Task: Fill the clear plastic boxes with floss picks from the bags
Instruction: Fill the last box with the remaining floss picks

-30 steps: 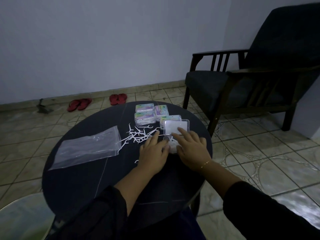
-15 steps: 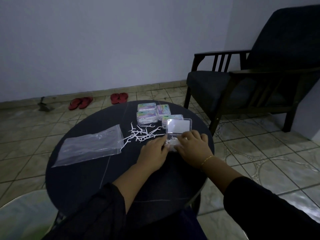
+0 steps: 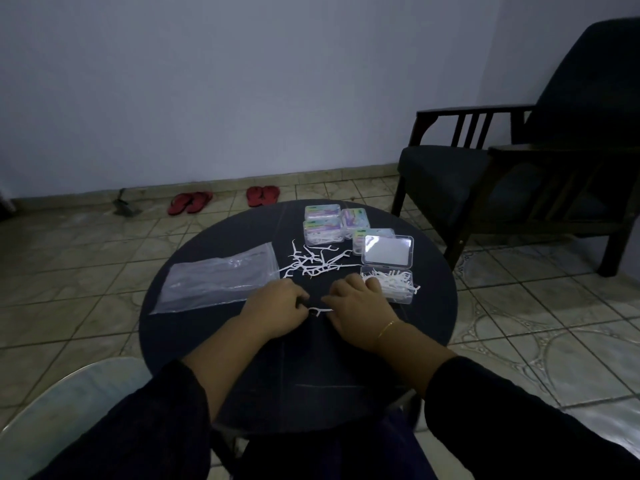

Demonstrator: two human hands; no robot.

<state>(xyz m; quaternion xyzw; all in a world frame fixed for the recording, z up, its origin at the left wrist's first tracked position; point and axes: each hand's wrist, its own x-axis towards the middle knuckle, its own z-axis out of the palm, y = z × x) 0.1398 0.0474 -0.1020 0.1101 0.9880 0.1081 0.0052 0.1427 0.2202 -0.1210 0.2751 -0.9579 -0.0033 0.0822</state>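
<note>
An open clear box (image 3: pixel 401 296) holding white floss picks sits at the table's right, its hinged lid (image 3: pixel 387 250) lying flat behind it. Loose floss picks (image 3: pixel 311 261) are scattered at the middle of the table. A single floss pick (image 3: pixel 320 310) lies between my two hands near the front. My left hand (image 3: pixel 273 310) has its fingers curled and pinches the pick's left end. My right hand (image 3: pixel 356 306) rests palm down, thumb at the pick's other end, fingertips beside the box. A flat clear bag (image 3: pixel 218 277) lies to the left.
Several closed, filled boxes (image 3: pixel 322 223) stand at the far side of the round dark table (image 3: pixel 242 375). A dark wooden armchair (image 3: pixel 519 168) is at the right. Red sandals (image 3: pixel 190 202) lie by the wall. A pale chair edge (image 3: pixel 52 410) shows at bottom left.
Both hands have drawn back from the open box towards me and left, uncovering the picks inside it. They now meet over a single pick at the table's front.
</note>
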